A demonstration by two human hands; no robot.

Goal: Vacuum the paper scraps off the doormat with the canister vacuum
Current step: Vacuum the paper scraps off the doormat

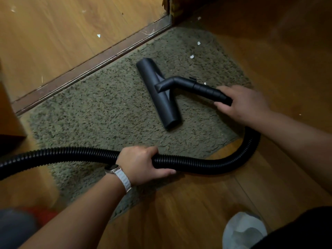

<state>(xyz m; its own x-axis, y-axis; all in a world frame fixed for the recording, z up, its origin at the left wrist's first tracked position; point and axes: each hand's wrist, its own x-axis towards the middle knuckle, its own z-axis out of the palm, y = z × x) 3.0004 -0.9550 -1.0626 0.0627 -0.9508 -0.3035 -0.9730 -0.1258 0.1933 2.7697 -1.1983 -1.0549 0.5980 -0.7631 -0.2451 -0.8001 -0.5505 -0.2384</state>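
Doormat: grey-green shaggy doormat [107, 108] lies mid-frame on the wooden floor [197, 203], its far edge along the threshold strip [89, 69].
Nozzle: black floor nozzle [158, 94] rests flat on the doormat, centre-right.
Right hand: right hand [246, 103] wraps its fingers round the rigid tube [203, 88] behind the nozzle.
Left hand: left hand [142, 164], with a wristwatch [112, 167], grips the ribbed hose [197, 164] at lower centre.
Scraps: white paper scraps [192, 56] lie on the doormat's upper right; one more [98, 35] lies beyond the threshold strip.
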